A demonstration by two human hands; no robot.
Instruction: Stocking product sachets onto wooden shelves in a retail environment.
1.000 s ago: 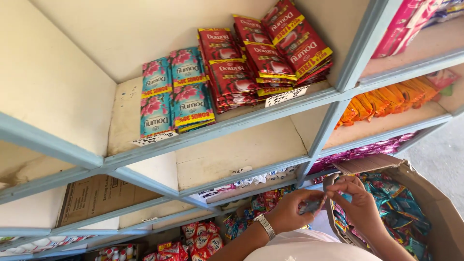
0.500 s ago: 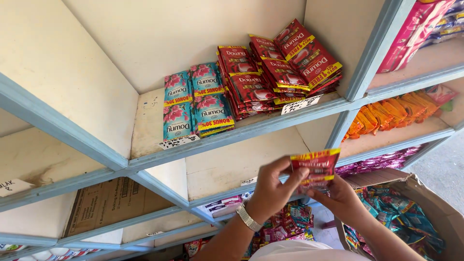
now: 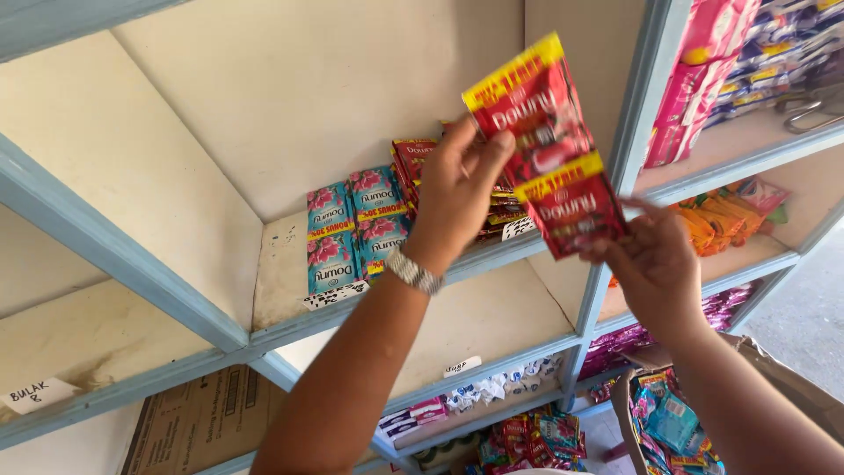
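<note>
Moved: the strip of red sachets (image 3: pixel 549 149) has been lifted from waist level up in front of the shelf (image 3: pixel 387 299), and the view has been tilted closer to the shelving.
Left hand (image 3: pixel 457 189): clamped on the strip's upper sachet, thumb and fingers pinching its left edge so the strip is kept hanging flat.
Right hand (image 3: pixel 655 264): closed on the lower sachet's bottom corner, so the strip is steadied and held taut.
Count, strip: two joined red sachets are seen.
Count, shelf: four teal sachets (image 3: pixel 352 224) are laid in a two-by-two block; a red stack (image 3: pixel 418 163) is piled beside them, its number hidden by the hand.
Below: a cardboard box (image 3: pixel 668 413) of mixed sachets is left open near the right arm.
</note>
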